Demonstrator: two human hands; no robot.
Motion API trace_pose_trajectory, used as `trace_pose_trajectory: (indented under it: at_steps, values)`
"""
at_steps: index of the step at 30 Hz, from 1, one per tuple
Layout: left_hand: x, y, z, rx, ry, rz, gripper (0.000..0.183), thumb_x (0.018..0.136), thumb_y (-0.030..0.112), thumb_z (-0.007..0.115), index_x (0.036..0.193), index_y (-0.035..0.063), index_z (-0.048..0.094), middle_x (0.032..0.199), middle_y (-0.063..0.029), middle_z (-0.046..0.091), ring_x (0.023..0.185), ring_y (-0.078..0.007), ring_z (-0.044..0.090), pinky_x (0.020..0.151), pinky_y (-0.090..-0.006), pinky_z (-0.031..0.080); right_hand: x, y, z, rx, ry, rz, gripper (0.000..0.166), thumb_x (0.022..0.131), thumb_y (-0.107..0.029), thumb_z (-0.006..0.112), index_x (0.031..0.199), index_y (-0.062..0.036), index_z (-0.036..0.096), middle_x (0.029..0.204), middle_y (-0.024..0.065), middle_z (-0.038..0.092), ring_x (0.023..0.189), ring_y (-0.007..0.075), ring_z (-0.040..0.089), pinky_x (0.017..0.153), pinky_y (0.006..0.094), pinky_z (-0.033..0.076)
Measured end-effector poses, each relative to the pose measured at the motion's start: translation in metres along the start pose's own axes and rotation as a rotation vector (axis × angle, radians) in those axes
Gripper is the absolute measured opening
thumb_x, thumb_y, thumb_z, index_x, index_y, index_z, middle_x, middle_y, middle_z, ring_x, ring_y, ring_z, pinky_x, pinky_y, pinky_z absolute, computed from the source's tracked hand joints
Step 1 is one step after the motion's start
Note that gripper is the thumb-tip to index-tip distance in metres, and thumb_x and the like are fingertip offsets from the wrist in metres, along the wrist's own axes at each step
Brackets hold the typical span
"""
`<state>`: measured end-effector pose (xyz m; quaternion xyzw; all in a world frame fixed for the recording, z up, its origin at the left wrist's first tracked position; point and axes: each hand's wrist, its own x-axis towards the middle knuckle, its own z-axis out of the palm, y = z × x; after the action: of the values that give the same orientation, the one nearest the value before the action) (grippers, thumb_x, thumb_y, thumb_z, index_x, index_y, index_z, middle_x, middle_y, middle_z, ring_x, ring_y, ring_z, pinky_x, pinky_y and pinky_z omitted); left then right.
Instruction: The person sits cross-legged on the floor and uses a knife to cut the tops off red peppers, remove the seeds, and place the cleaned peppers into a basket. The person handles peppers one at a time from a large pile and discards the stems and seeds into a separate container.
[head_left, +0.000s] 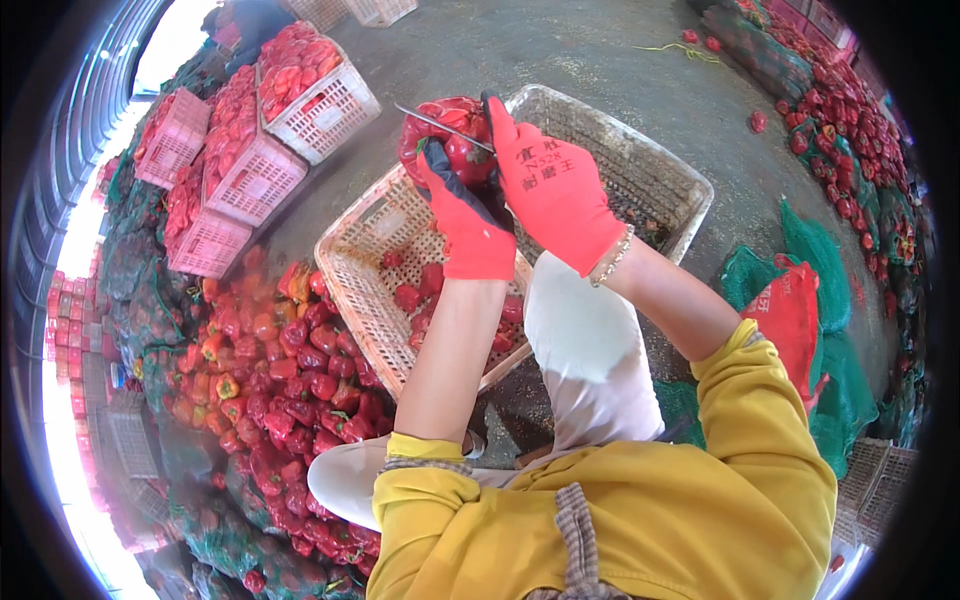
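Observation:
My left hand (469, 214), in a red work glove with dark palm coating, holds a large red bell pepper (420, 142) from below. In a matching glove, my right hand (551, 187) grips a knife whose thin blade (442, 126) lies across the pepper's top; its handle is hidden by the fingers. Both hands are raised over two plastic crates. Red pepper pieces (409, 298) lie in the pale slatted crate (360, 322) below my left hand. The grimy crate (694, 187) beyond my right hand has small dark scraps on its bottom.
A large heap of red and orange peppers (300, 390) lies at the left. Filled crates (322, 112) are stacked at the upper left. Green mesh sacks (832, 375) and a red bag (784, 319) lie at the right, with more peppers (847, 142) along the far right.

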<state>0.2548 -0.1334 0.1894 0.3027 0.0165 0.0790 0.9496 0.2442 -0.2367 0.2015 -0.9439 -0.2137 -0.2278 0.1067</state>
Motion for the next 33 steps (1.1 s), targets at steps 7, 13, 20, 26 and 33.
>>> trace_pose_trajectory:
  at_steps: [7,13,20,26,33]
  values:
    - [0.028,-0.046,0.007,-0.029,0.254,-0.059,0.052,0.079,0.062,0.064,0.113,0.0234,0.059,0.113,0.0014,0.064,0.084,-0.0147,0.064,0.054,-0.0197,0.051,0.002,0.062,0.034,-0.125,0.018,0.03,0.061,0.09,-0.013,0.053,0.147,-0.0035,0.036,0.097,0.0115,0.062,0.078,0.0234,0.068,0.062,0.0342,0.054]
    - [0.057,-0.056,-0.001,-0.143,0.17,-0.286,0.05,0.078,0.059,0.067,0.109,0.0204,0.062,0.102,0.0002,0.066,0.072,-0.0146,0.063,0.051,-0.0195,0.054,0.008,0.095,0.059,-0.265,0.115,0.062,0.061,0.089,-0.011,0.055,0.147,-0.0097,0.039,0.096,0.0074,0.061,0.076,0.0204,0.067,0.069,0.0323,0.052]
    - [0.06,-0.074,0.002,-0.169,0.23,-0.266,0.052,0.079,0.059,0.067,0.11,0.0177,0.062,0.102,-0.0002,0.065,0.074,-0.014,0.064,0.053,-0.021,0.057,0.008,0.104,0.072,-0.239,0.046,0.142,0.063,0.088,-0.012,0.056,0.148,-0.0088,0.037,0.096,0.0082,0.061,0.082,0.0215,0.068,0.067,0.0339,0.053]
    - [0.072,-0.097,-0.013,-0.079,0.1,-0.087,0.053,0.085,0.058,0.066,0.119,0.0185,0.057,0.113,-0.0021,0.063,0.093,-0.0192,0.064,0.083,-0.0331,0.057,0.022,0.095,0.077,-0.132,-0.05,0.237,0.063,0.089,-0.011,0.054,0.149,-0.0072,0.034,0.101,0.0108,0.064,0.085,0.0243,0.068,0.068,0.0347,0.054]
    - [0.08,-0.109,-0.023,-0.043,0.124,0.162,0.047,0.093,0.04,0.067,0.131,0.0181,0.05,0.126,-0.0044,0.058,0.11,-0.0224,0.059,0.088,-0.038,0.054,0.008,0.103,0.101,-0.117,-0.071,0.254,0.064,0.09,-0.018,0.058,0.149,-0.0069,0.035,0.101,0.0111,0.064,0.087,0.0259,0.068,0.072,0.0367,0.054]
